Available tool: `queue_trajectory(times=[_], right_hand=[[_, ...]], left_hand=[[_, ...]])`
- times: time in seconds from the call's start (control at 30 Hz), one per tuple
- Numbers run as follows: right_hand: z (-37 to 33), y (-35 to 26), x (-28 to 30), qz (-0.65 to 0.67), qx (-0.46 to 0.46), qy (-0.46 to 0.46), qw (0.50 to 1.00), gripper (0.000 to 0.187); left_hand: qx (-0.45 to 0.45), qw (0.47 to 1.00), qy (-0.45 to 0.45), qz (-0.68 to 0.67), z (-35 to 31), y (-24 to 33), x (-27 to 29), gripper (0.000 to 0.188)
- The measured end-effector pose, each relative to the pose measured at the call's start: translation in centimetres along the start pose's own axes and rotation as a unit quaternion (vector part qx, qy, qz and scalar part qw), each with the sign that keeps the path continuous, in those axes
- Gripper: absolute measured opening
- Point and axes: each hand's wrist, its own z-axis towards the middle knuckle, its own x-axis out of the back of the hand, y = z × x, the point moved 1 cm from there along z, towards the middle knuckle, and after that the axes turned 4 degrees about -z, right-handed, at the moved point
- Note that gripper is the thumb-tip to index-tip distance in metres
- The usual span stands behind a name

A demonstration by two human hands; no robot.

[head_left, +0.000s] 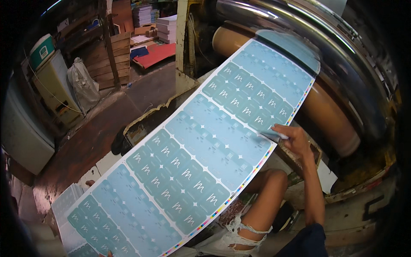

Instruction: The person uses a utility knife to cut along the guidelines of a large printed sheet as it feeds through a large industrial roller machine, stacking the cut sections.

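Note:
A long run of blue-green printed sheet [216,128] slopes from a large metal roller at the upper right to the lower left. White script marks and a coloured test strip along its right edge show on it. My right hand [295,139] is closed at that right edge, its fingers pinching a curled white-and-blue edge of the sheet. Of my left hand [109,253], only fingertips show over the sheet at the bottom of the view; they appear to grip it, the rest being hidden. Another fingertip [90,183] pokes out past the sheet's left edge; whose it is I cannot tell.
Above the sheet's far end lies the shiny metal roller [274,15], with a brown roller [334,115] beneath. A paper stack [70,197] is at the lower left. Farther off stand a cabinet [58,81], a green-and-white cooler [42,51] and stacked paper [167,28]. My bent knee [272,188] is below the sheet.

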Motion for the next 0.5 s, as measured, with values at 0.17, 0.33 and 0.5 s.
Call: queue_trajectory(times=[0.17,0.33,0.5], right_hand=[[2.8,0.2,0.2,0.14,-0.136,-0.022,0.981,0.037],[0.0,-7.0,-7.2,0.135,-0.089,0.073,0.984,0.037],[1.2,-10.8,-7.3,0.167,-0.138,0.074,0.974,0.032]], left_hand=[[0.036,0.995,0.089,-0.021,3.5,-0.6,3.0,0.07],[0.047,0.988,0.137,-0.055,11.8,-4.7,3.7,0.065],[-0.08,0.995,-0.029,-0.058,18.7,-6.5,-7.1,0.05]])
